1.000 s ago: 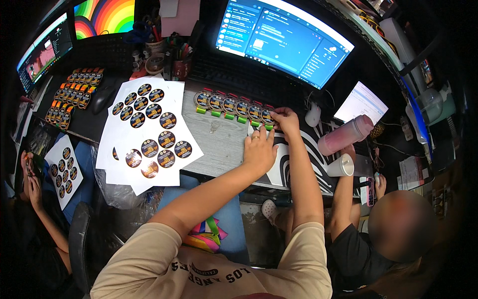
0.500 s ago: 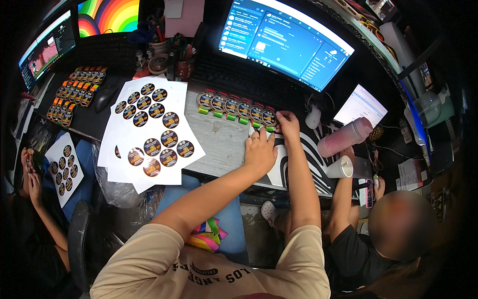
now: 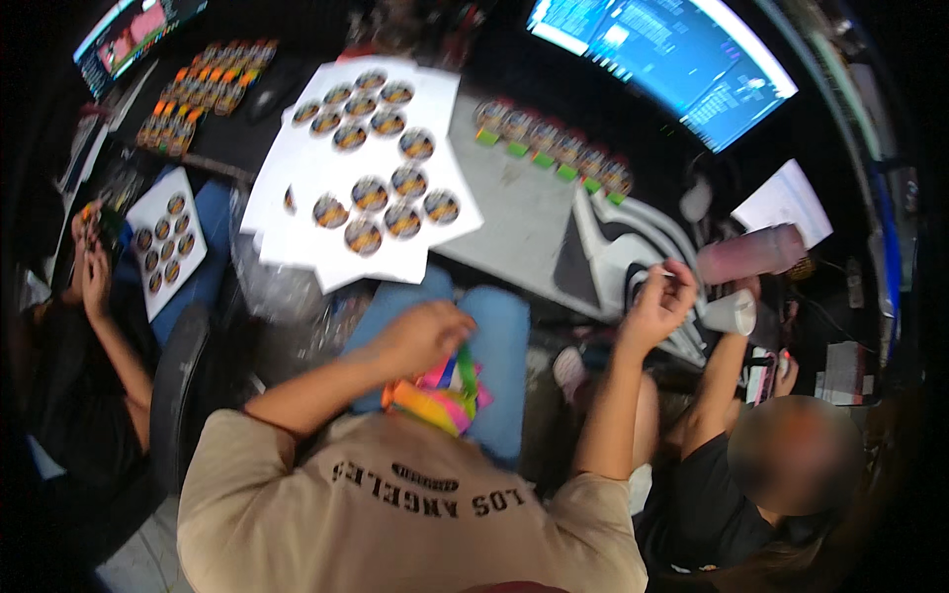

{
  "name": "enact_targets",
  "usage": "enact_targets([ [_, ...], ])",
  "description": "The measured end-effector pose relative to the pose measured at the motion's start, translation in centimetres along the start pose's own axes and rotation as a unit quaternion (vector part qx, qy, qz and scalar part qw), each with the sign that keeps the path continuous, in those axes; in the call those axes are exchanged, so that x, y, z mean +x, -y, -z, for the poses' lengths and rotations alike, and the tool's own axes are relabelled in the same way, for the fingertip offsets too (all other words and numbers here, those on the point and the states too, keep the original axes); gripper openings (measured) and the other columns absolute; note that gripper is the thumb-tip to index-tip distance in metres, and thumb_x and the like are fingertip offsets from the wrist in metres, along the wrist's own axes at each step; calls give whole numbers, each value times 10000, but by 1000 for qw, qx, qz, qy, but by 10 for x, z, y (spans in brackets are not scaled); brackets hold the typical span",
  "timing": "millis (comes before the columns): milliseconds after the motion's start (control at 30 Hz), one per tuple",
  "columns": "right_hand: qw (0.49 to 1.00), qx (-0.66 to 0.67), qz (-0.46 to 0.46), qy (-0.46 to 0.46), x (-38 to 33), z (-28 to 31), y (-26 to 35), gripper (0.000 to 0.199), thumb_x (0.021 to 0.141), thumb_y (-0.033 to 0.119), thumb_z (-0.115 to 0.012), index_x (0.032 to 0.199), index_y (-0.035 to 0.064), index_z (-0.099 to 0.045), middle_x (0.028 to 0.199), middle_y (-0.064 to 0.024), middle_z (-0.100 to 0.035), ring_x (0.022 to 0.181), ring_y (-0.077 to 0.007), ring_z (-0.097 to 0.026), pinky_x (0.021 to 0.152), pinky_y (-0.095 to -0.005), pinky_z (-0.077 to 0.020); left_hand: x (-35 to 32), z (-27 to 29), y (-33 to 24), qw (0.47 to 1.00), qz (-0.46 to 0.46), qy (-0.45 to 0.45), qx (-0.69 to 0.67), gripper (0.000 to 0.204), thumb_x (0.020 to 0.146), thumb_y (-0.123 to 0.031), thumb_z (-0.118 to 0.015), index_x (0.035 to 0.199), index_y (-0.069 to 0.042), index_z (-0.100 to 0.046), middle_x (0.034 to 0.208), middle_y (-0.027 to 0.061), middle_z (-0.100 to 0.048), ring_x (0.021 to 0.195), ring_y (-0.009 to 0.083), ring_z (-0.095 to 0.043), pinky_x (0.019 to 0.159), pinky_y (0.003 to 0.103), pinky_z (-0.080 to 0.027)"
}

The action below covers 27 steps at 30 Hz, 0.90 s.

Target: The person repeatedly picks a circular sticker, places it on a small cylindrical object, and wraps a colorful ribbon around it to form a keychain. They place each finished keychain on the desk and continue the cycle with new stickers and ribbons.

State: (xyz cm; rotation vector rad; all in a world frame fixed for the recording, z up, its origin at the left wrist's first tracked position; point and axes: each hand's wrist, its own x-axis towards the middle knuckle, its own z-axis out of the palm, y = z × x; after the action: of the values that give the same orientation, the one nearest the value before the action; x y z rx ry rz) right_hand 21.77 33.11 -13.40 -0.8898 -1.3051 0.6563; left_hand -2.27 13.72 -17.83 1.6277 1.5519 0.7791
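My left hand (image 3: 427,336) is over my lap, its fingers bent down at the top of a bundle of bright ribbons (image 3: 440,395). Blur hides whether those fingers grip the ribbon. My right hand (image 3: 657,301) is raised at the table's front edge, left of a white cup (image 3: 732,313). Its fingers are loosely curled and apart, with nothing visible in them. A row of round medals (image 3: 554,146) with green ribbon ends lies on the grey table (image 3: 499,212), beyond both hands.
White sheets of round stickers (image 3: 381,158) cover the table's left part. More medals (image 3: 203,89) lie at the far left. A co-worker's hand (image 3: 94,277) is beside another sticker sheet (image 3: 163,242). Right stand a pink bottle (image 3: 751,254) and another seated person (image 3: 692,494).
Both hands have left the medal row. The left came back to the ribbons on my lap; the right drew back to the table edge. The whole view has shifted and blurred.
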Motion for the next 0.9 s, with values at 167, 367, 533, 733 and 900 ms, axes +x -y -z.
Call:
enact_targets([
  [167, 996, -20, 26, 88, -80, -3, 35, 134, 858, -44, -611, 975, 13, -581, 1001, -68, -546, 821, -110, -511, 717, -218, -422, -66, 8, 46, 984, 123, -1, 128, 446, 806, -254, -711, 1177, -54, -568, 1152, 191, -551, 1060, 380, -546, 902, 430, -448],
  [367, 826, -72, -29, 558, -153, -30, 47, 197, 831, 49, -642, 1028, 52, -654, 1010, -101, -636, 895, -221, -609, 753, -323, -479, -80, -15, 49, 989, 137, 4, 56, 247, 776, -141, -737, 971, -35, -628, 880, 156, -636, 861, 324, -641, 745, 391, -500],
  [533, 742, -294, 63, 600, -183, -31, 43, 383, 709, 60, -717, 1087, 60, -654, 1152, -159, -588, 1018, -347, -565, 901, -434, -439, -81, -13, 50, 981, 190, -8, -47, 133, 775, -111, -729, 831, -31, -639, 749, 151, -659, 727, 299, -649, 652, 372, -495],
  [733, 767, -301, 0, 567, -193, -28, 45, 399, 652, 51, -752, 1037, 36, -646, 1020, -184, -565, 957, -383, -555, 853, -450, -453, -90, -3, 41, 978, 180, 13, 105, 289, 787, -198, -724, 1009, -40, -628, 869, 181, -663, 815, 341, -649, 711, 419, -505],
  [900, 761, -320, -12, 564, -192, -21, 52, 332, 648, 43, -754, 959, 27, -637, 923, -175, -576, 916, -386, -564, 807, -446, -463, -91, 0, 27, 972, 156, 9, 178, 421, 824, -348, -670, 1109, -49, -592, 983, 180, -649, 908, 364, -634, 780, 456, -499],
])
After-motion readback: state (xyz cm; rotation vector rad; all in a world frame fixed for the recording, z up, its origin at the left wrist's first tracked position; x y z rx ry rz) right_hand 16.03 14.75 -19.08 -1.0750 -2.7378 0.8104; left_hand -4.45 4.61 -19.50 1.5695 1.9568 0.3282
